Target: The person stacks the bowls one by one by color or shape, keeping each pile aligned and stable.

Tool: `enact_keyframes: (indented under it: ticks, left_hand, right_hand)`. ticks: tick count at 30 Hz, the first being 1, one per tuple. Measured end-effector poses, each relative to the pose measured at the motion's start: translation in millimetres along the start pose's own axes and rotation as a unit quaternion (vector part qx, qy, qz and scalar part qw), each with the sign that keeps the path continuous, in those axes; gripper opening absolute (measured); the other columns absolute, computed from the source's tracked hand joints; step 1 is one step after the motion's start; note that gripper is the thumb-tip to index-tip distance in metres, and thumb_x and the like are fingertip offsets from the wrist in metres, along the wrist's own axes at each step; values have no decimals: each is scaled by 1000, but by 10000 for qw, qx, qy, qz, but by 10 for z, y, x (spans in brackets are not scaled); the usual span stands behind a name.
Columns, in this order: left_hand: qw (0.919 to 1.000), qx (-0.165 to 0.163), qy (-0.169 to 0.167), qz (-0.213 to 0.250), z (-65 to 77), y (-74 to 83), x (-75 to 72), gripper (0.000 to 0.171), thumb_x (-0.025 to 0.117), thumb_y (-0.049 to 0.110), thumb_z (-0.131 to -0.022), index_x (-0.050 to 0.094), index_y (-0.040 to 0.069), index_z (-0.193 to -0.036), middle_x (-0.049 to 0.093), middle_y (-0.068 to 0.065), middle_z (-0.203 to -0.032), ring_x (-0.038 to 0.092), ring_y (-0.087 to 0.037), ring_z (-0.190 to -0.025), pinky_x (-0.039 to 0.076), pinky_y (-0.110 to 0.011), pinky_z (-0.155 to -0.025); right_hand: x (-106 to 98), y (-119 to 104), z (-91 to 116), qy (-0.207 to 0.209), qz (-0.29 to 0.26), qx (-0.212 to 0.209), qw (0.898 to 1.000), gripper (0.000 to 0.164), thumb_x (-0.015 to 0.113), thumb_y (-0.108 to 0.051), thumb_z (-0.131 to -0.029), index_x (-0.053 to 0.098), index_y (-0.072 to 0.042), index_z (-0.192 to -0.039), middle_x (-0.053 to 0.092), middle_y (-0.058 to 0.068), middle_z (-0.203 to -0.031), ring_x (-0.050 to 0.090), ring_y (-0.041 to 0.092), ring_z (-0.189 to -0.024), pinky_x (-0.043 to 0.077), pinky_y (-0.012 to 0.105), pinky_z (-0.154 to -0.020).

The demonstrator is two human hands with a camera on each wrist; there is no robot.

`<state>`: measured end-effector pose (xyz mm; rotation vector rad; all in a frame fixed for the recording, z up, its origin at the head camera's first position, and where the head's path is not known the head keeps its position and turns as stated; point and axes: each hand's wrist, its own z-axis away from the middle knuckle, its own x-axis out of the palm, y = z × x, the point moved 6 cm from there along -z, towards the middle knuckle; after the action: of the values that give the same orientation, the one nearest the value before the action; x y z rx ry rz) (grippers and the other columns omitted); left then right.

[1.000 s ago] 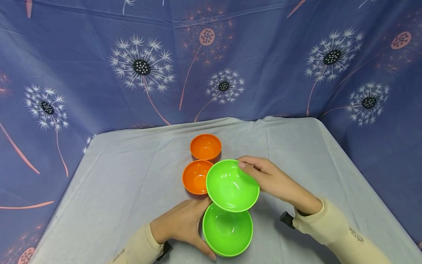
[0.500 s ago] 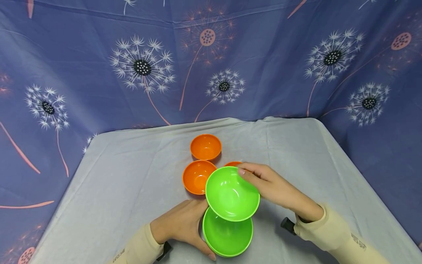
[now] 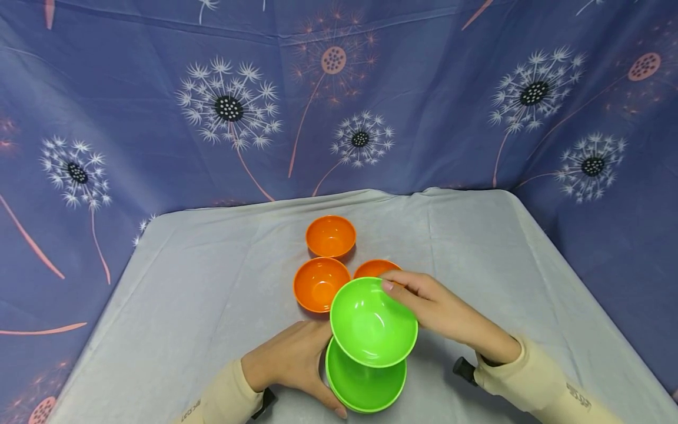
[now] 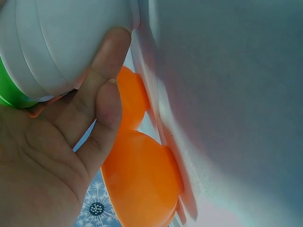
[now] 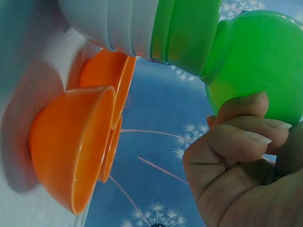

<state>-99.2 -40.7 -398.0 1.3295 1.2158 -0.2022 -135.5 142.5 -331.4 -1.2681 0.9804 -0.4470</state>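
Observation:
My right hand (image 3: 436, 306) pinches the rim of a green bowl (image 3: 374, 321), thumb inside and fingers curled beneath. This bowl (image 5: 265, 61) is tilted, its foot right at the rim of a stack of bowls in the right wrist view. The stack has a green bowl (image 3: 365, 388) on top and white bowls (image 5: 109, 23) below. Around the stack's left side curves my left hand (image 3: 293, 356), thumb at the near side. In the left wrist view its fingers (image 4: 111, 52) lie against a white bowl (image 4: 61, 38).
Beyond the stack stand three orange bowls: one at the back (image 3: 331, 235), one nearer on the left (image 3: 320, 285), and one on the right (image 3: 377, 268) partly hidden by the held bowl. A grey cloth (image 3: 201, 306) covers the table, with a dandelion-print curtain (image 3: 424, 118) behind.
The right hand has lowered the green bowl toward me, further over the stack, bringing the right orange bowl into sight. The left hand has kept its place.

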Motion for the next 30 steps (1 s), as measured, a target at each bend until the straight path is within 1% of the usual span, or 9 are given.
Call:
enact_keyframes:
  ticks: [6, 13, 15, 17, 19, 24, 28, 30]
  left_hand:
    - [10000, 16, -7, -2, 4, 0, 6, 108, 77, 74, -51, 32, 34, -141, 49, 23, -125, 49, 6, -106, 45, -20, -88]
    - [10000, 53, 3, -25, 8, -1, 0, 105, 77, 73, -52, 35, 34, -140, 50, 23, -124, 49, 6, -106, 45, -19, -88]
    - [10000, 58, 8, -12, 8, 2, -3, 105, 77, 73, -52, 35, 33, -140, 50, 23, -124, 49, 6, -106, 45, -19, -88]
    - [10000, 74, 17, -27, 5, 8, -6, 106, 77, 73, -52, 34, 33, -141, 50, 23, -125, 49, 6, -106, 45, -20, -88]
    - [10000, 50, 24, -68, 3, 10, -10, 108, 76, 74, -51, 33, 34, -141, 49, 24, -125, 48, 6, -107, 45, -20, -88]
    - [9998, 54, 58, -207, 7, 18, -26, 115, 73, 81, -46, 31, 35, -143, 45, 26, -128, 46, 7, -108, 46, -20, -86]
    - [9997, 162, 104, -148, 14, 27, -39, 120, 73, 80, -44, 30, 32, -145, 46, 24, -130, 47, 5, -109, 47, -21, -87]
    - [9998, 150, 110, -115, 14, 25, -45, 122, 76, 78, -44, 28, 31, -146, 44, 22, -133, 46, 5, -112, 46, -22, -88]
  right_hand:
    - [23, 43, 14, -47, -73, -69, 9999, 22, 42, -21, -105, 62, -17, -111, 61, 5, -86, 57, 19, -67, 51, 31, -56]
    - [61, 74, 25, -86, 121, 12, 9999, 20, 43, -22, -104, 62, -20, -110, 63, 1, -90, 58, 19, -79, 52, 32, -67]
    - [76, 91, 27, -113, 166, 17, 9998, 20, 44, -22, -104, 62, -20, -110, 63, 0, -91, 58, 19, -82, 52, 32, -70]
    - [85, 103, 31, -117, 199, 14, 9997, 20, 44, -22, -104, 62, -21, -110, 64, -1, -91, 58, 19, -81, 52, 32, -69]
    - [90, 107, 35, -120, 217, 1, 9997, 20, 44, -22, -104, 63, -21, -110, 64, -1, -90, 58, 19, -81, 52, 32, -68]
    - [122, 85, 44, -228, 175, -106, 9995, 21, 44, -22, -104, 63, -22, -114, 65, -3, -96, 60, 18, -85, 53, 33, -74]
    - [161, 74, 57, -363, 75, -130, 9992, 23, 44, -22, -104, 62, -22, -118, 66, -3, -101, 61, 18, -89, 53, 34, -78]
    - [176, 76, 64, -390, 71, -117, 9991, 23, 44, -23, -104, 62, -23, -118, 66, -4, -102, 60, 18, -91, 53, 34, -79]
